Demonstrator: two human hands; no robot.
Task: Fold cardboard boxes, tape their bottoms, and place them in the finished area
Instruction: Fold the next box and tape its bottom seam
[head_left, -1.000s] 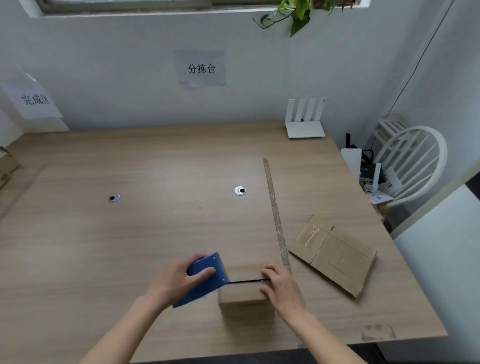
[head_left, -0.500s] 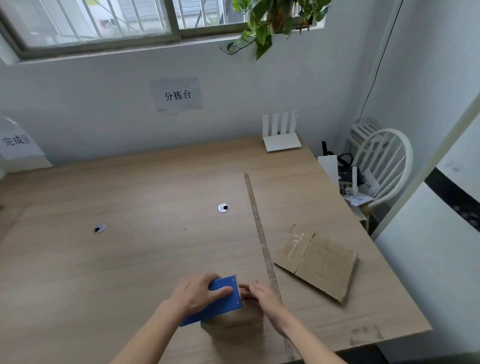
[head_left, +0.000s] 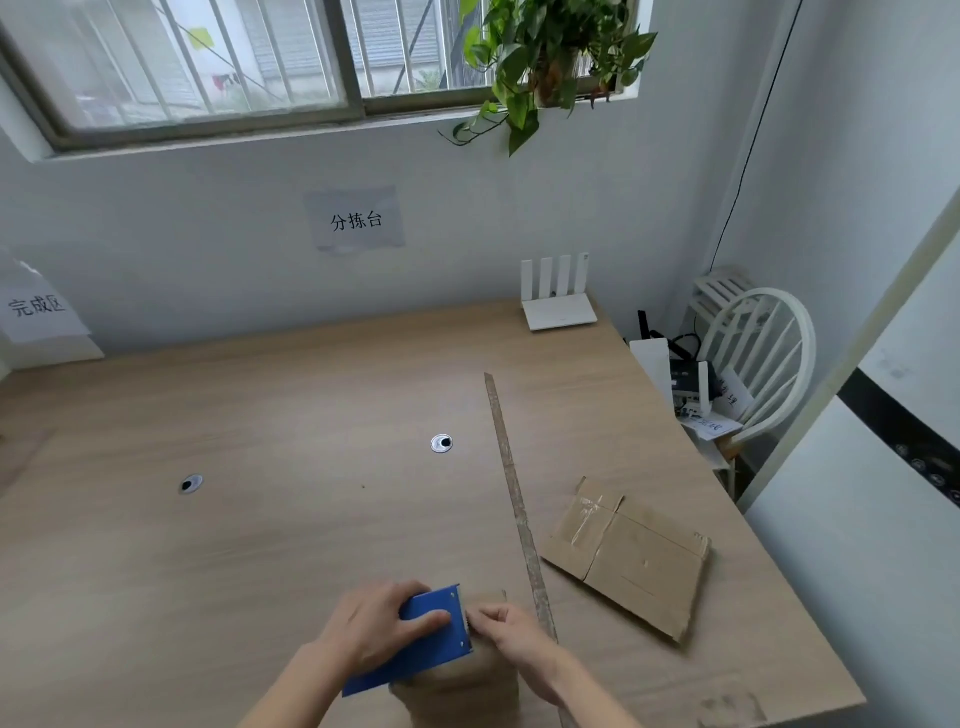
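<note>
Left hand (head_left: 376, 631) grips the blue flat-sided tape dispenser (head_left: 415, 642) on the small brown cardboard box (head_left: 470, 686), lower centre; right hand (head_left: 517, 636) pinches at its edge.

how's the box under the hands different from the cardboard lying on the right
The box under the hands stands folded up at the near edge of the table; the cardboard on the right lies flat and unfolded. The left hand holds a blue tape cutter on the box; nothing touches the flat cardboard. Both are plain brown.
</note>
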